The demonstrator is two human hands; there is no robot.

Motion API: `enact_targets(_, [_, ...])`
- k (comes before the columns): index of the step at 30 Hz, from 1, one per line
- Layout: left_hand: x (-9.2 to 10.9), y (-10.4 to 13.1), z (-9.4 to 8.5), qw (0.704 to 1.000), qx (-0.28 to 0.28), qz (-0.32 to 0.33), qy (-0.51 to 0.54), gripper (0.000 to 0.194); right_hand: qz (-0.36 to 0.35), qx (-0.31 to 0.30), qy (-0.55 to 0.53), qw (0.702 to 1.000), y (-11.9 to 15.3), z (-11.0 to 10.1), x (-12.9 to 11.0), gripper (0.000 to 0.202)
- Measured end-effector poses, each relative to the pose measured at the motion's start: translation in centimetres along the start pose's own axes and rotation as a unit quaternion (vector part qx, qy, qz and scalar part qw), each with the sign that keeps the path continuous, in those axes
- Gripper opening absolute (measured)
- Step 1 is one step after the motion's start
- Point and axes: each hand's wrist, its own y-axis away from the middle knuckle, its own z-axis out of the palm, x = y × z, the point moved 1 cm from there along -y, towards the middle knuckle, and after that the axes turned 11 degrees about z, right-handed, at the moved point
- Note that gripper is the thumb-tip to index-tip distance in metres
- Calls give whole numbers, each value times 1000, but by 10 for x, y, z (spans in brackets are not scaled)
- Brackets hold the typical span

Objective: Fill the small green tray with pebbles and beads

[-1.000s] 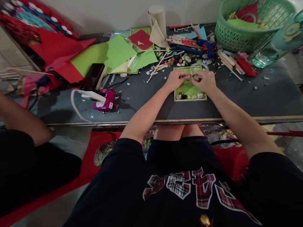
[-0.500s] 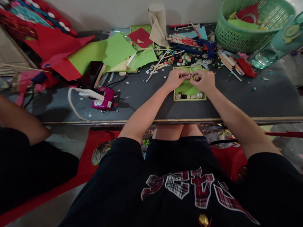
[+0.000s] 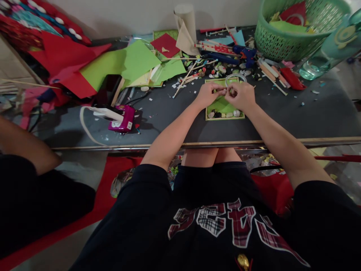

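My left hand (image 3: 210, 94) and my right hand (image 3: 240, 96) meet above a shallow green tray with a pale rim (image 3: 225, 119). Both are closed in a pinch, fingertips almost touching. Whatever lies between the fingers is too small to make out. Along the tray's near side runs a row of pebbles (image 3: 222, 114), some pale and some dark, with a whitish one (image 3: 236, 113) at the right end. A pale, see-through ring (image 3: 236, 76) shows at the tray's far edge, just beyond my right hand, which partly hides it.
Loose pebbles (image 3: 221, 69), sticks (image 3: 184, 79) and a blue glue gun (image 3: 246, 54) lie behind the tray. At right stand a green basket (image 3: 282, 47) and a bottle (image 3: 317, 62). A purple power adapter (image 3: 125, 118) and green paper (image 3: 139, 58) are left. Another person's arm (image 3: 25, 145) is far left.
The view has shifted slightly, so the table's things sit a little further left. My hands stay over the tray, with the right fingers curled slightly more.
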Motion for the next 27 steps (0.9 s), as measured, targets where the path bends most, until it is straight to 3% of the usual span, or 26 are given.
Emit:
enact_targets(8, [0, -1, 1, 1000, 2, 4, 8, 59, 10, 5, -41, 999, -1, -2, -1, 7])
enact_targets(22, [4, 0, -3, 999, 20, 7, 31, 54, 74, 57, -89, 992, -8, -5, 8, 19])
enact_targets(27, [18, 2, -16, 998, -34, 29, 34, 41, 118, 104, -88, 984, -19, -9, 25, 23])
